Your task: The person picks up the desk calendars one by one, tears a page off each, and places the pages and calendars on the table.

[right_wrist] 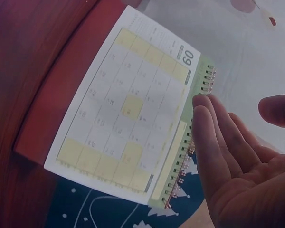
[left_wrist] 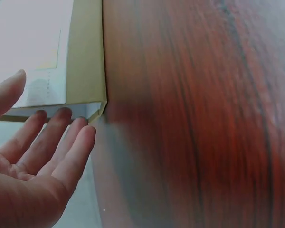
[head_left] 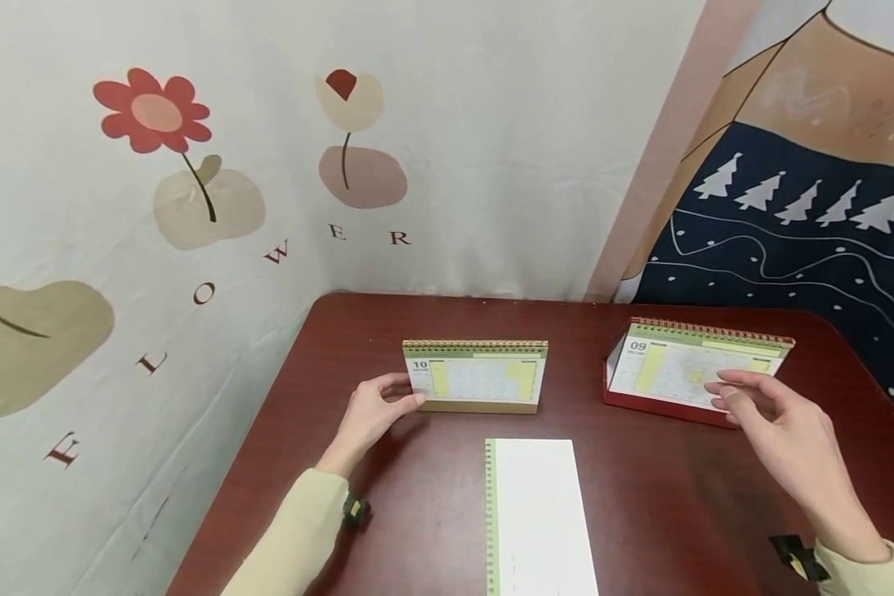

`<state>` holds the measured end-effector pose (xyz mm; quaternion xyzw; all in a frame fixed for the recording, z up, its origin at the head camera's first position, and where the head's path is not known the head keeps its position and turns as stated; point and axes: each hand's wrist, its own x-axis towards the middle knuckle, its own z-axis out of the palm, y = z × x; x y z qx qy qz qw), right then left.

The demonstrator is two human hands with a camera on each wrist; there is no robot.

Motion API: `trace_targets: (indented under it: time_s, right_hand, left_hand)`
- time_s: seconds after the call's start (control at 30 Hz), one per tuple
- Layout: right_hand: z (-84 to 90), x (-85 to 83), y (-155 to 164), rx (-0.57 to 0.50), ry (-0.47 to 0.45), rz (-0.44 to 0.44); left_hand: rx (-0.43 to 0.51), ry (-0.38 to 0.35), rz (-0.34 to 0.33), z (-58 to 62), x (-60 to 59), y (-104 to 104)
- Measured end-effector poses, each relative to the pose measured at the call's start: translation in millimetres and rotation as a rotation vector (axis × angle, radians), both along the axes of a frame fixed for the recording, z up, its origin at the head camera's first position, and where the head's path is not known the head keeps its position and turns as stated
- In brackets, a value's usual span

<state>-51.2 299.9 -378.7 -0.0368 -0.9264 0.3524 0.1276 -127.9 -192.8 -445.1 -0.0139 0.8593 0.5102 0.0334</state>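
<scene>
A desk calendar point(head_left: 484, 379) showing "10" stands on a tan base left of the table's middle. My left hand point(head_left: 371, 414) is at its left end, the thumb point(left_wrist: 12, 90) in front of the page corner. Its extended fingers point(left_wrist: 61, 147) reach to the calendar's open side in the left wrist view. A second desk calendar point(head_left: 685, 368), showing "09" on a red base, stands at the right, turned at an angle. My right hand point(head_left: 790, 434) hovers by its front right part, fingers loosely bent with nothing between them and the thumb.
A white spiral-bound pad point(head_left: 540, 513) with a green edge lies flat in front of the calendars on the dark red table point(head_left: 417, 497). Behind the table hangs a flower-printed cloth point(head_left: 492, 165); a dark blue one with trees point(head_left: 805, 240) hangs at the right.
</scene>
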Motion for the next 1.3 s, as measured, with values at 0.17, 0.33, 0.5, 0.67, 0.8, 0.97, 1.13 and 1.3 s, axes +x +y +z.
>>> trace_targets:
  time_s: [0.17,0.33,0.5,0.67,0.8,0.97,1.13,1.3]
  right_hand:
    - [0.4,1.7,5,0.024,0.044,-0.057]
    - [-2.8,3.0,10,0.029,0.032,-0.108]
    - [-8.3,-0.7,15,0.056,0.033,-0.108]
    - [-16.0,-6.4,18,0.076,0.106,-0.076]
    - [-21.4,-9.4,25,0.062,0.138,-0.069]
    - [-24.9,-11.3,36,0.046,0.112,-0.082]
    - [-29.5,-10.9,46,0.022,0.049,-0.105]
    - [-34.5,-12.5,54,-0.015,0.026,-0.109]
  left_hand:
    - [0.021,0.034,0.04,9.8,10.4,-14]
    - [-0.026,0.111,0.146,21.5,28.2,-27]
    - [-0.055,0.375,0.288,35.6,45.1,-19]
    - [-0.036,0.68,0.243,48.2,58.8,14]
    - [-0.011,0.805,0.052,51.3,67.3,54]
    - [0.044,0.781,-0.2,50.8,76.5,114]
    - [0.131,0.55,-0.363,47.8,81.0,167]
    - [0.157,0.353,-0.459,41.1,75.7,208]
